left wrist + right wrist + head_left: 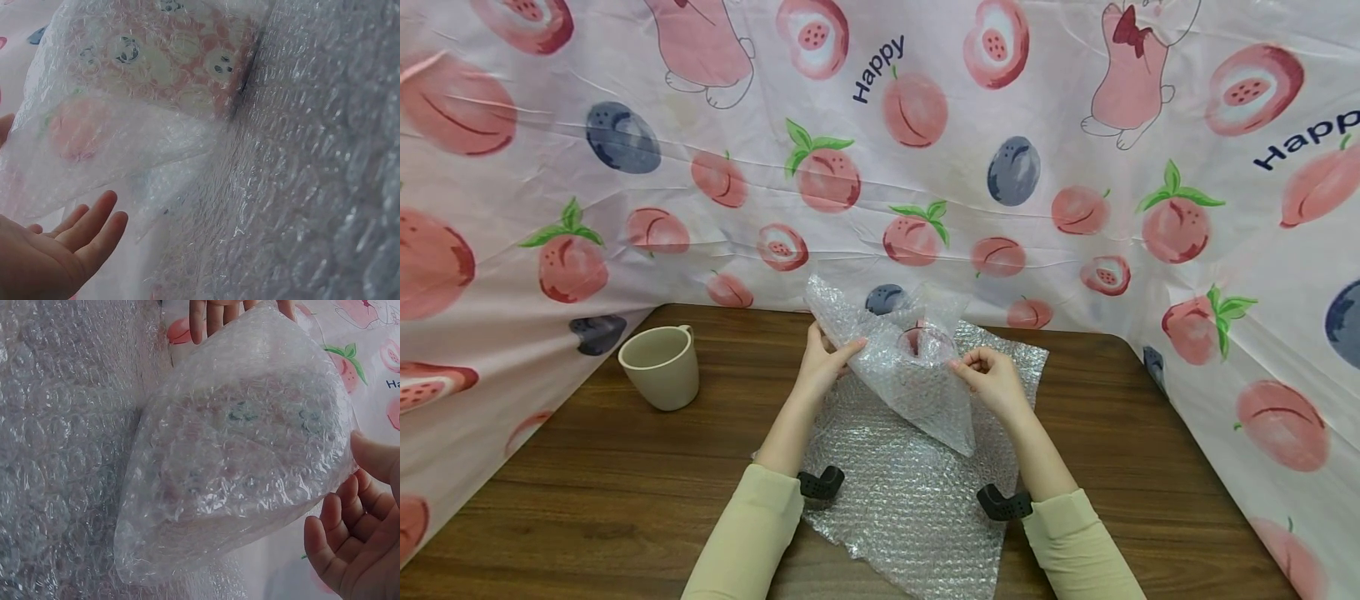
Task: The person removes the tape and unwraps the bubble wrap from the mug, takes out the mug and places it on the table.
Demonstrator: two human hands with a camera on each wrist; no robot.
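Note:
A sheet of bubble wrap [910, 483] lies on the table, its upper part folded up around a pink thing with panda faces [169, 56]. A round, cup-like rim [925, 340] shows through the plastic; the rest of its shape is blurred by the wrap. On the left side my left hand [827, 362] holds a raised flap of the wrap, thumb in front and fingers behind. Opposite it, my right hand [992, 379] pinches the wrap's edge between thumb and forefinger, the other fingers curled [362, 531].
A beige mug [662, 367] stands upright at the left on the dark wooden table [587, 500]. Behind and at both sides hangs a fruit-print cloth [850, 200]. Black wrist mounts [822, 483] sit at both sleeves.

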